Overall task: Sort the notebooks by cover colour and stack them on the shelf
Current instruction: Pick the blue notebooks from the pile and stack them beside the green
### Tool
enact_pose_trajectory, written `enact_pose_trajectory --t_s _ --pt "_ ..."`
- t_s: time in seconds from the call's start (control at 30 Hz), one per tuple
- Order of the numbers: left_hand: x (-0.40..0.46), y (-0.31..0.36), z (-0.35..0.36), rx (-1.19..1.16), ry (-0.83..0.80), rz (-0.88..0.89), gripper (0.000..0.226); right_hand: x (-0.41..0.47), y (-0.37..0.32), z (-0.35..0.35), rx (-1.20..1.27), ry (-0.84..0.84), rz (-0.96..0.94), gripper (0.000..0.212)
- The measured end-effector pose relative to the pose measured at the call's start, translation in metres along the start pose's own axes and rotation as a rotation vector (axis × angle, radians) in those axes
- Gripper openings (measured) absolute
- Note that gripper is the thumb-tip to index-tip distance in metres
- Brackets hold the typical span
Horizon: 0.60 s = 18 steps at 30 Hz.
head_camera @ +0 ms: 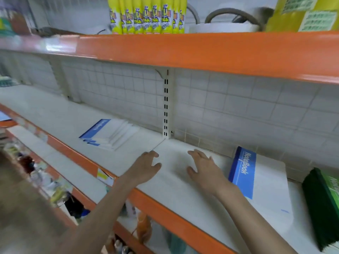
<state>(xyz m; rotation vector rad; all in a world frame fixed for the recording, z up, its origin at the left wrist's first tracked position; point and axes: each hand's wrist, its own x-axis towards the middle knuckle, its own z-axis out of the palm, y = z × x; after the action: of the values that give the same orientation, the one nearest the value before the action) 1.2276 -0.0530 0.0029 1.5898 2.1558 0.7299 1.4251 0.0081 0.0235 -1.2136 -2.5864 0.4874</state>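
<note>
A small stack of blue-and-white notebooks [106, 133] lies on the white shelf [60, 118], left of the slotted upright. A larger blue-and-white notebook [260, 178] marked "NoteBook" lies flat at the right. Beside it, at the far right, sits a stack of green notebooks [322, 206]. My left hand [145, 166] and my right hand [205, 169] hover over the bare shelf between the two blue stacks. Both have loosely spread fingers and hold nothing. My right hand is just left of the large blue notebook.
An orange shelf [201, 52] hangs overhead, carrying yellow packets [146, 15] and a yellow bag [302, 15]. A white slotted upright [166, 107] stands against the tiled back wall. The orange front edge [165, 211] runs below my wrists; lower shelves hold assorted goods.
</note>
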Motion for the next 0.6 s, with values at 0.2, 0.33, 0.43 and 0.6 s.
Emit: enact_pose_trajectory --t_s 0.2,0.33,0.43,0.6 --pt "0.012 -0.049 -0.033 0.039 0.001 -0.021 0.041 0.034 -0.043 0.026 0.055 -0.057 -0.032 0.055" --pt "0.024 -0.084 -0.063 0.050 -0.016 -0.014 0.040 0.064 -0.080 0.046 0.085 -0.063 -0.035 0.055" --pt "0.034 -0.113 -0.088 0.076 -0.010 -0.008 0.040 0.088 -0.110 0.062 0.108 -0.055 -0.035 0.054" --pt "0.048 -0.164 -0.128 0.133 0.005 -0.001 0.040 0.132 -0.164 0.090 0.121 -0.042 -0.045 0.055"
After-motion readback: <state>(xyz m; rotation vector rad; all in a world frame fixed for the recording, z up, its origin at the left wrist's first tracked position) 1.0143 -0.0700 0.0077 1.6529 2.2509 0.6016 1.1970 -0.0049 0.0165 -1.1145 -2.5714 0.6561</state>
